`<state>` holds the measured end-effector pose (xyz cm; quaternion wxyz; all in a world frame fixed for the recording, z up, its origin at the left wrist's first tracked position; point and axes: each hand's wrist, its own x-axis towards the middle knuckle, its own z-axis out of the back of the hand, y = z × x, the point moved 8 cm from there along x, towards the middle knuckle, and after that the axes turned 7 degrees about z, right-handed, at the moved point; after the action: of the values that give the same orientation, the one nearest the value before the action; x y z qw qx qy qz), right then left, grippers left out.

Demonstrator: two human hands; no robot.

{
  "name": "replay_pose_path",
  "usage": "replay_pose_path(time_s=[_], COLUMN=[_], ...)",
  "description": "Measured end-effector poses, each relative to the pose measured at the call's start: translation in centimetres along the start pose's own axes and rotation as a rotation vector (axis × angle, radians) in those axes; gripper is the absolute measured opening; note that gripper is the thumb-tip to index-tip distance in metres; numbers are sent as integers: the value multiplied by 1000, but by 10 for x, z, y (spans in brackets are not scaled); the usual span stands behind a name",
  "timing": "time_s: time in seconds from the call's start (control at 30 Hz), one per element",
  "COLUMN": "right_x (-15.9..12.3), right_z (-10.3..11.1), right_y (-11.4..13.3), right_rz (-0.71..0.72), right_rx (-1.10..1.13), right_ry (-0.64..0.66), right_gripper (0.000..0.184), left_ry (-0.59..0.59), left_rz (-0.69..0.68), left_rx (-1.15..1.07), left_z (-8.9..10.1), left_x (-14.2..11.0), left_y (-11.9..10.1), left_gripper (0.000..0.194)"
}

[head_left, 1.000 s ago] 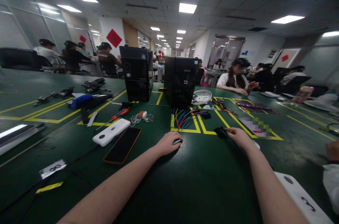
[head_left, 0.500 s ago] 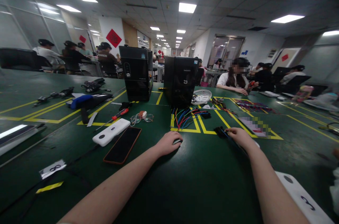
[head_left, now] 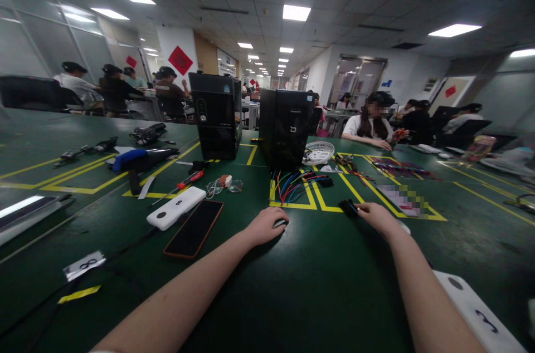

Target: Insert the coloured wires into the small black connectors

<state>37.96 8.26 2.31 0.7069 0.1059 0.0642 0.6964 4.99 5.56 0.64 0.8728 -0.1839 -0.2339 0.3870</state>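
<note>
My left hand (head_left: 266, 225) rests on the green table with its fingers curled in. A small greyish patch shows at the fingers, too small to tell what it is. My right hand (head_left: 378, 216) pinches a bunch of black cables (head_left: 348, 207), whose dark end points left over the yellow tape. Ahead of my left hand lies a bundle of red, blue and green wires (head_left: 288, 186). Behind the wires stands a black computer tower (head_left: 288, 127), with a second black tower (head_left: 215, 119) to its left.
Left of my left hand are a phone (head_left: 194, 229), a white power bank (head_left: 178, 208), a red-handled screwdriver (head_left: 190, 179) and eyeglasses (head_left: 225, 186). A white basket (head_left: 318, 153) sits beside the tower. Another power bank (head_left: 476, 308) lies near my right forearm. A person (head_left: 374, 124) sits opposite.
My right hand has shifted very slightly, still pinching the black cables. My left hand stays in place.
</note>
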Motion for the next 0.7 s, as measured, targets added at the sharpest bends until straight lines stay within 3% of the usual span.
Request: replay_pose_path(time_s=[0.17,0.3,0.47,0.7], right_x=[-4,-14,-13,-3], right_z=[-2,-14,-14,2], right_y=[3,-3,-21,-17], right_rz=[-31,-223,-356,-277], right_rx=[73,250,280,-31], right_ry=[89,214,77,-51], right_gripper=[36,48,47,45], left_ry=[7,12,4,-1], left_rz=[9,4,-2,-3], left_rx=[-5,-2,-5,-2], left_z=[1,0,0,0], left_x=[0,1,1,0], left_y=[-1,-1,0,0], left_gripper=[20,19,20,20])
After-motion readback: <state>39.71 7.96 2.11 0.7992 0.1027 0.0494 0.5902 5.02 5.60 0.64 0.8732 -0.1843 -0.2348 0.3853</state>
